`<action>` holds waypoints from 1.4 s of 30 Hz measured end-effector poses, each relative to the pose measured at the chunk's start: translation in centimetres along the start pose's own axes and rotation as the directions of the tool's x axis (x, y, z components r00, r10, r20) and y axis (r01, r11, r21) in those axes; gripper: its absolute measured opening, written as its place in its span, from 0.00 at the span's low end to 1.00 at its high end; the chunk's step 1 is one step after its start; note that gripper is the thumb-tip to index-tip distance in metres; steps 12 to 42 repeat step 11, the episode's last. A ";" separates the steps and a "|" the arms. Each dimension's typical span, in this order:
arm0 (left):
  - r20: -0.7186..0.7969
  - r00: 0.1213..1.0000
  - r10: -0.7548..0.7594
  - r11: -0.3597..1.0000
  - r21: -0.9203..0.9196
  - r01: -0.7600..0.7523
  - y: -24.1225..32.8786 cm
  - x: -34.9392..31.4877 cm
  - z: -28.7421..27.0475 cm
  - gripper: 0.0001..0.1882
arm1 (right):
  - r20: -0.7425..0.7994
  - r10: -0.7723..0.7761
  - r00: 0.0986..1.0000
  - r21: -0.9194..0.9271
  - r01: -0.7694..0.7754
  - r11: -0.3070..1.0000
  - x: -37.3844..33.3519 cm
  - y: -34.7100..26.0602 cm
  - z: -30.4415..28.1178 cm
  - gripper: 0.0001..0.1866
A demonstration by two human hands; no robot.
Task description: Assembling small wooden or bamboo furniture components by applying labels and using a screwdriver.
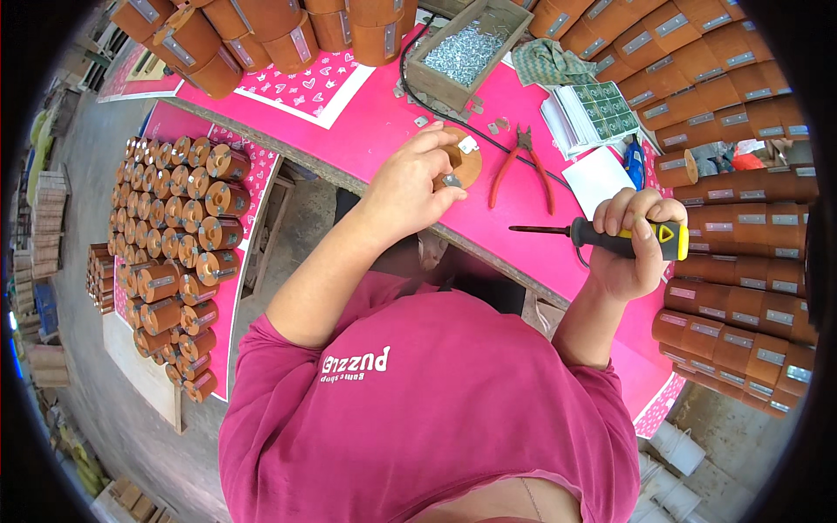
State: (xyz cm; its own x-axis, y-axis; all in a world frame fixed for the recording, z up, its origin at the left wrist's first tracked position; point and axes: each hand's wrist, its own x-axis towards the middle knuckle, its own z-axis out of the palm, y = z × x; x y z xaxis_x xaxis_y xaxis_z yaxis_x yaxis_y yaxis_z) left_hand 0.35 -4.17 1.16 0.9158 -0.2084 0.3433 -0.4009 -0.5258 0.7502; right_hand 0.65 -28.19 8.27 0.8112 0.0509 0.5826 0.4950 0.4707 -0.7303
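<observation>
My left hand (410, 183) grips a round brown wooden cylinder (469, 167) standing on the pink tabletop. On its top face are a whitish metal plate and, by my fingertips, a darker small metal piece. My right hand (641, 231) is wrapped round the black-and-yellow handle of a screwdriver (542, 229). Its dark shaft points left toward the cylinder, held above the table and apart from it. Red-handled cutting pliers (521, 170) lie between the cylinder and the screwdriver, jaws away from me.
An open wooden box (462, 48) of small screws stands at the back, with loose metal plates beside it. Green-and-white cards (602, 112), a cloth (552, 63) and a blue tool (635, 163) lie rightward. Stacked cylinders (750, 228) wall the right; more fill a left table (174, 209). A black cable crosses the tabletop.
</observation>
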 end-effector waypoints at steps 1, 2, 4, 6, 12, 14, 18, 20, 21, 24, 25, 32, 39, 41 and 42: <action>0.005 1.000 0.003 1.000 0.020 -0.003 0.1 0.0 0.1 0.11 | -0.006 -0.001 1.000 -0.002 0.001 1.000 0.0 0.0 0.0 0.11; 0.011 1.000 0.008 0.999 0.037 -0.008 0.1 0.0 0.1 0.11 | -0.005 -0.001 1.000 -0.004 0.001 1.000 0.0 -0.1 0.0 0.11; 0.033 0.999 0.013 1.000 0.020 -0.014 0.0 0.1 0.0 0.10 | -0.015 -0.005 1.000 -0.011 0.004 1.000 -0.1 -0.2 0.0 0.12; 0.058 0.998 0.017 1.000 0.004 -0.018 -0.2 0.1 -0.1 0.09 | -0.017 -0.005 1.000 -0.008 0.005 1.000 -0.2 -0.2 -0.1 0.12; 0.105 0.994 0.025 1.000 0.016 -0.027 -0.3 0.1 -0.5 0.10 | 0.008 0.003 1.000 -0.011 -0.003 1.000 -0.2 -0.1 -0.4 0.12; 0.105 0.994 0.025 1.000 0.016 -0.027 -0.3 0.1 -0.5 0.10 | 0.008 0.003 1.000 -0.011 -0.003 1.000 -0.2 -0.1 -0.4 0.12; 0.105 0.994 0.025 1.000 0.016 -0.027 -0.3 0.1 -0.5 0.10 | 0.008 0.003 1.000 -0.011 -0.003 1.000 -0.2 -0.1 -0.4 0.12; 0.105 0.994 0.025 1.000 0.016 -0.027 -0.3 0.1 -0.5 0.10 | 0.008 0.003 1.000 -0.011 -0.003 1.000 -0.2 -0.1 -0.4 0.12; 0.105 0.994 0.025 1.000 0.016 -0.027 -0.3 0.1 -0.5 0.10 | 0.008 0.003 1.000 -0.011 -0.003 1.000 -0.2 -0.1 -0.4 0.12; 0.105 0.994 0.025 1.000 0.016 -0.027 -0.3 0.1 -0.5 0.10 | 0.008 0.003 1.000 -0.011 -0.003 1.000 -0.2 -0.1 -0.4 0.12; 0.105 0.994 0.025 1.000 0.016 -0.027 -0.3 0.1 -0.5 0.10 | 0.008 0.003 1.000 -0.011 -0.003 1.000 -0.2 -0.1 -0.4 0.12; 0.105 0.994 0.025 1.000 0.016 -0.027 -0.3 0.1 -0.5 0.10 | 0.008 0.003 1.000 -0.011 -0.003 1.000 -0.2 -0.1 -0.4 0.12; 0.105 0.994 0.025 1.000 0.016 -0.027 -0.3 0.1 -0.5 0.10 | 0.008 0.003 1.000 -0.011 -0.003 1.000 -0.2 -0.1 -0.4 0.12; 0.105 0.994 0.025 1.000 0.016 -0.027 -0.3 0.1 -0.5 0.10 | 0.008 0.003 1.000 -0.011 -0.003 1.000 -0.2 -0.1 -0.4 0.12; 0.105 0.994 0.025 1.000 0.016 -0.027 -0.3 0.1 -0.5 0.10 | 0.008 0.003 1.000 -0.011 -0.003 1.000 -0.2 -0.1 -0.4 0.12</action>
